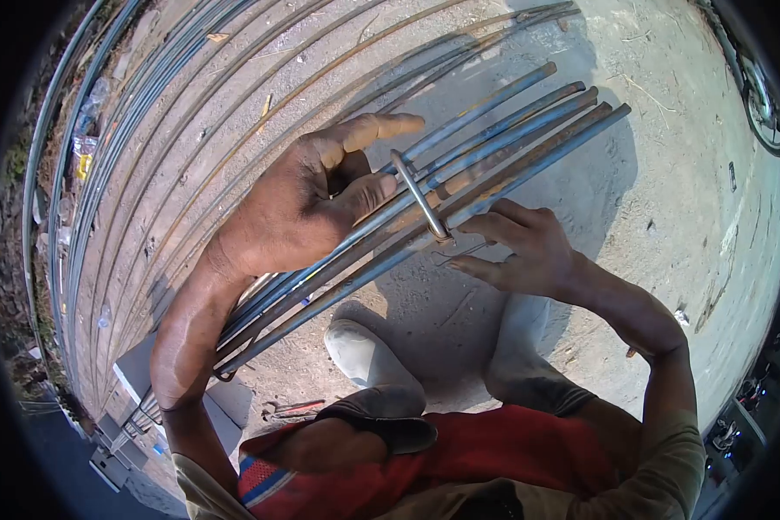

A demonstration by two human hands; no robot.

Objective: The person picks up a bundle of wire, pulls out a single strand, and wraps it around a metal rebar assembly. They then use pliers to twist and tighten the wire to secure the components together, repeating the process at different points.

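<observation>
Steel bars (pixel 542 143): run as a bundle of at least five, slanting from lower left to upper right over the dusty ground (pixel 702 225). Show blue-grey and rust-brown surfaces, with slightly staggered ends at upper right. Cast a shadow on the ground.

Steel stirrup (pixel 420 195): crosses the bundle between the two hands. Cannot tell from this angle whether closed all the way around the bars.

Left hand (pixel 295 204): lies over the upper-left side of the bundle. Extends the index finger straight out past the upper end of the stirrup, spread well apart from the thumb; curls the other fingers inward. Rests the thumb tip just beside the stirrup.

Right hand (pixel 524 247): sits at the lower-right side of the bundle. Keeps index finger and thumb apart at the tips, with thin wire (pixel 457 256) between; cannot tell whether pinched. Points the index fingertip at the lower end of the stirrup, touching or just beside; cannot tell which.

Loose bars (pixel 195 130): lie along the ground at upper left. Red-handled tool (pixel 299 406): lies near a grey block (pixel 225 404). Boots (pixel 364 355): stand below the bundle. Spoked wheel (pixel 761 108): shows at the right edge.
</observation>
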